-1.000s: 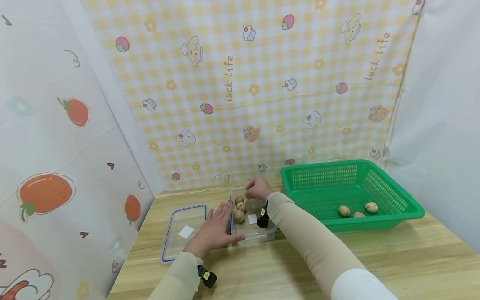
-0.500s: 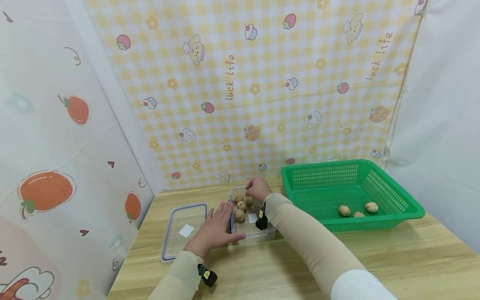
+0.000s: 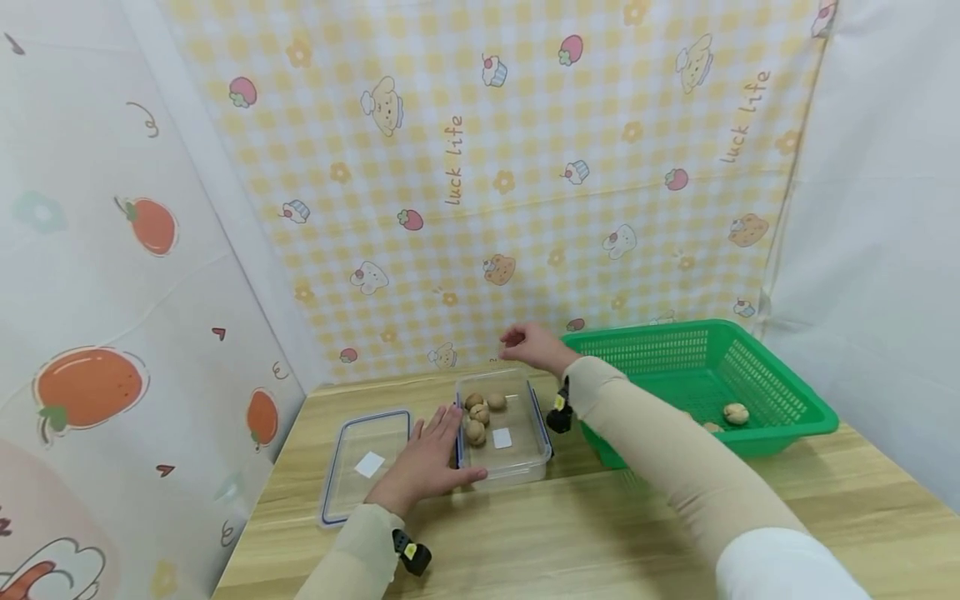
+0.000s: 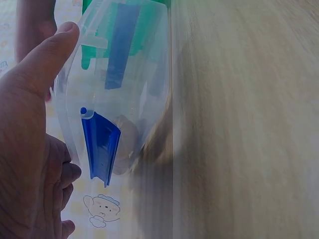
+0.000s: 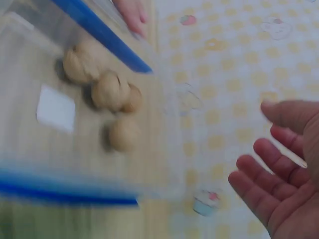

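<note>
A clear plastic container (image 3: 517, 474) with blue side clips stands on the table, several walnuts (image 3: 476, 432) gathered in its left part. My left hand (image 3: 427, 462) rests along the container's left edge, fingers extended and thumb by the front corner. In the left wrist view, the thumb (image 4: 55, 50) lies at the rim above a blue clip (image 4: 101, 147). Above the container's back right edge is my right hand (image 3: 538, 346), holding nothing. The right wrist view shows its fingers (image 5: 264, 179) loosely bent and spread apart, beside the container with the walnuts (image 5: 110, 91).
A green plastic basket (image 3: 795, 423) stands to the right, with walnuts (image 3: 736, 413) inside, partly hidden by my right forearm. Left of the container lies a clear lid (image 3: 341, 479) with a blue seal and a white label. A checked cloth (image 3: 450, 300) hangs behind the table.
My right hand has let go of a walnut inside the container, then lifted up and to the right, out over the back edge. The left hand has stayed in place.
</note>
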Demonstrator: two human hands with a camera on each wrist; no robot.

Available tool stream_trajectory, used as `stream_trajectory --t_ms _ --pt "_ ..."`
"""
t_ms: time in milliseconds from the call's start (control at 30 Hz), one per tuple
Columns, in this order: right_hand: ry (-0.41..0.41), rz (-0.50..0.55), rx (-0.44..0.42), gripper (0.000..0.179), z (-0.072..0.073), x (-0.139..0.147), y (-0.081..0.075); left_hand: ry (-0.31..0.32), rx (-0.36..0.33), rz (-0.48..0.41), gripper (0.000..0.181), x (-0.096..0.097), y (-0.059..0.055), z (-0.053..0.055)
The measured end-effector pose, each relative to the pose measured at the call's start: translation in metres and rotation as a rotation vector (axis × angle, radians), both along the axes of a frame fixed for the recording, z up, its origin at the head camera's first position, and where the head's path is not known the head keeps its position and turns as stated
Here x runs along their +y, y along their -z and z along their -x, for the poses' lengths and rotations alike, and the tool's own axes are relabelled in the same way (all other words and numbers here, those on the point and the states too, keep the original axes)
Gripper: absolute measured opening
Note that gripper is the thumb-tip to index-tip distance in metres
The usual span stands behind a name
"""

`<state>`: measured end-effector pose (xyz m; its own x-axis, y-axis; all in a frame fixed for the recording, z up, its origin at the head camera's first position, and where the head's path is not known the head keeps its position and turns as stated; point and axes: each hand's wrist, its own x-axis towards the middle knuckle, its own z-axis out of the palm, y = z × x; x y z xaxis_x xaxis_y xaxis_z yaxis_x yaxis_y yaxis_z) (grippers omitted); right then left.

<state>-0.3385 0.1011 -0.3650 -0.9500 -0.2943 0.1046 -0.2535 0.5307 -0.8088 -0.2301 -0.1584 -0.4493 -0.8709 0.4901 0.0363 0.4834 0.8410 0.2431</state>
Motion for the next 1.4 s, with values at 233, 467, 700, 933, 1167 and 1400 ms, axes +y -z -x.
stream_trajectory --t_ms 233,467,700,933,1167,1400 --pt "-0.065 0.047 0.060 0.049 -0.013 0.057 -0.023 -0.003 0.006 0.005 0.113 -0.004 0.003 0.000" --pt "-0.181 0.077 0.140 0.065 -0.035 0.120 -0.026 -0.009 -0.007 0.000 0.114 -0.003 0.004 -0.002" --pt "-0.169 0.057 0.179 0.075 -0.061 0.190 -0.009 -0.008 -0.022 -0.016 0.114 0.000 0.005 -0.004" --pt "-0.123 -0.018 0.171 0.076 -0.078 0.238 0.025 -0.034 -0.009 0.003 0.115 -0.001 0.004 -0.004" --pt "-0.160 -0.105 0.119 0.081 -0.090 0.266 0.047 -0.020 -0.016 -0.014 0.116 -0.001 0.004 -0.004" --pt "-0.204 -0.132 0.043 0.084 -0.085 0.277 0.057 -0.025 -0.008 -0.015 0.114 -0.001 0.005 -0.004"
